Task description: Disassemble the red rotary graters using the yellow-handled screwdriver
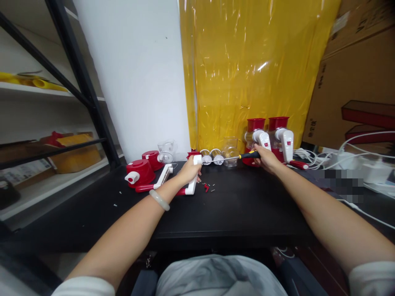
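My left hand (pixel 187 169) is closed around a white crank handle (pixel 191 186) with a red grip, its white end turned to the right. In my right hand (pixel 264 158) is a screwdriver (pixel 247 155) with a black and yellow handle. The shaft runs level to the left, and its tip meets the white end of the crank; whether it sits in a screw I cannot tell. Below my left hand lie a small red part (pixel 206 188) and several small screws. A second white crank handle (pixel 163 176) with a red grip rests to the left.
Red bases (pixel 140 172) and a clear plastic housing (pixel 167 150) stand at the left. Grater drums (pixel 217 157) lie behind my hands. Two assembled red and white rotary graters (pixel 279 137) stand back right, beside white cables (pixel 308 158). Shelving (pixel 89 102) borders the left.
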The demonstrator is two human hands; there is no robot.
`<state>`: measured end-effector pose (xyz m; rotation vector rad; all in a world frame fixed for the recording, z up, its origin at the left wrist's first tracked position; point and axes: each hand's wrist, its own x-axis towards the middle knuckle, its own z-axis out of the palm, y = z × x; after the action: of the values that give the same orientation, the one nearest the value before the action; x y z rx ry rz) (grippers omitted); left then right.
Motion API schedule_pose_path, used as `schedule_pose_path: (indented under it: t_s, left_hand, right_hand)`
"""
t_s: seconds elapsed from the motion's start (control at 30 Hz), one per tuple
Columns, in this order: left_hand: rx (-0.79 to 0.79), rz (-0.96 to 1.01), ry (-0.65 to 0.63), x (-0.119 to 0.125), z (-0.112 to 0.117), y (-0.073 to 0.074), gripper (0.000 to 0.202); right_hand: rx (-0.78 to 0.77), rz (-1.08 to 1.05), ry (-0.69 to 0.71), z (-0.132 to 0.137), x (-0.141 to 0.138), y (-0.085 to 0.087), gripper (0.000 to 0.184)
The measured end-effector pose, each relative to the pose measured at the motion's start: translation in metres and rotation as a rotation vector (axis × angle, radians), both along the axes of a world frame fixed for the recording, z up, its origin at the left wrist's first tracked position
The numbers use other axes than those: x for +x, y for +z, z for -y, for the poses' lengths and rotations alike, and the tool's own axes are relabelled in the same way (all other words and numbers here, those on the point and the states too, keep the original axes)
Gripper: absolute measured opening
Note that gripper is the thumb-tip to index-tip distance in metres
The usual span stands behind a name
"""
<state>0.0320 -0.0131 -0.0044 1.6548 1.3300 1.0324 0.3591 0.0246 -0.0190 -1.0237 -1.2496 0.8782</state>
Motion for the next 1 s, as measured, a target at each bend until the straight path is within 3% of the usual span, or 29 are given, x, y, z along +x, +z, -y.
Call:
schedule_pose_path:
  t_s: [0.1, 0.27, 0.33, 0.47, 0.57, 0.67, 0.83, 1.0]
  left_hand:
    - [-0.006, 0.003, 0.006, 0.002, 0.003, 0.001, 0.041]
    - [-0.011, 0.007, -0.019, 0.005, 0.007, 0.002, 0.04]
    - [0.001, 0.007, -0.024, 0.005, 0.007, 0.002, 0.04]
    - [0.01, 0.006, -0.018, 0.004, 0.005, 0.001, 0.041]
    - [0.002, 0.002, -0.015, 0.003, 0.004, 0.001, 0.041]
    - [0.0, 0.008, -0.014, 0.004, 0.004, 0.002, 0.041]
    - [-0.002, 0.003, -0.02, 0.004, 0.007, 0.003, 0.042]
    - [-0.007, 0.002, -0.015, 0.004, 0.006, 0.004, 0.043]
  right_hand:
    - [0.005, -0.186, 0.011, 0.007, -0.004, 0.006, 0.017]
    - [0.03, -0.398, 0.073, 0.013, -0.004, 0.01, 0.015]
    - [0.032, -0.402, 0.067, 0.01, -0.002, 0.008, 0.017]
    - [0.007, -0.258, -0.025, -0.001, 0.0, 0.0, 0.043]
    - [0.012, -0.17, -0.032, -0.003, -0.001, -0.002, 0.038]
    - [0.047, -0.296, 0.054, 0.004, -0.003, 0.002, 0.028]
    - [0.051, -0.462, 0.152, 0.014, -0.005, 0.01, 0.028]
    - [0.082, -0.311, 0.092, 0.006, -0.005, 0.006, 0.038]
